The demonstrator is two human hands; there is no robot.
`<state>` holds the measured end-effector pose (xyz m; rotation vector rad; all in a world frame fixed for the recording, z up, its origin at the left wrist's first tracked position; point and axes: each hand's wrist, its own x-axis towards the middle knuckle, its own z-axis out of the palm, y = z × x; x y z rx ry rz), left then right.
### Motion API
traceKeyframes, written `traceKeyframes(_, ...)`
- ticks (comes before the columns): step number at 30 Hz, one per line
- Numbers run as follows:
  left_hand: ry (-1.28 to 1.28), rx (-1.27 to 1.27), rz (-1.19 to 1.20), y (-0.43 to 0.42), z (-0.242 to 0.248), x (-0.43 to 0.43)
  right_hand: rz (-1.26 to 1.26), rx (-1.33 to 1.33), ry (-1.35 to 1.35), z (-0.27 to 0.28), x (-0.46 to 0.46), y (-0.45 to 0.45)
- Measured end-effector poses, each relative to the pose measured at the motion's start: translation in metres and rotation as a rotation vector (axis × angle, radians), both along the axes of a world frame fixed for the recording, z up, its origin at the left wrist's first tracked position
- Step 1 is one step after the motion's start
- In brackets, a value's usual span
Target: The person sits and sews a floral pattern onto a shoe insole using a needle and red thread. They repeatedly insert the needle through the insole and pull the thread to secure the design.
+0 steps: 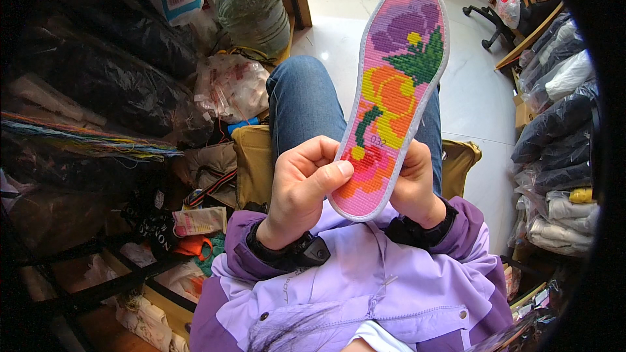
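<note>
An embroidered shoe insole (391, 93) with a pale edge is held up over my lap, its patterned face towards the camera. Purple, orange and red flowers with green leaves cover its pink ground. My left hand (305, 186) grips the lower left edge, the thumb on the red flower and the fingers behind. On the other side my right hand (415, 181) holds the lower right edge, its fingers mostly hidden behind the insole. A short pale thread end shows by the right edge.
Bundled coloured threads (93, 139) hang at the left, near dark plastic-wrapped goods. A large water bottle (253, 12) stands beyond my left knee, above a clear plastic bag (232, 85). Wrapped garments (557, 142) are stacked at the right, below a wheeled office chair (530, 14).
</note>
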<state>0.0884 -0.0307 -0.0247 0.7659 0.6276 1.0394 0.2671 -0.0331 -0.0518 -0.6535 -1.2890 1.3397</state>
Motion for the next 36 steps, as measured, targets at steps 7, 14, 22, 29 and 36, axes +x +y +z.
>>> traceKeyframes(7, 0.008, -0.001, -0.007, -0.0001, -0.0014, -0.0003, 0.005, -0.021, 0.04, -0.001, -0.0013, -0.0024)
traceKeyframes(14, 0.015, -0.032, -0.02, -0.0003, -0.0015, -0.0016, 0.02, 0.004, 0.037, -0.0014, -0.0003, -0.0015)
traceKeyframes(22, -0.009, -0.022, -0.038, 0.0006, -0.0045, -0.0017, -0.069, 0.032, -0.092, 0.001, 0.0012, -0.0035)
traceKeyframes(29, 0.014, -0.019, -0.026, -0.0003, -0.0042, -0.0024, -0.116, 0.014, -0.136, 0.0031, -0.0015, -0.0039)
traceKeyframes(36, -0.036, -0.035, -0.018, -0.0004, -0.0034, -0.0017, -0.083, 0.028, -0.084, 0.0012, -0.0031, -0.0018)
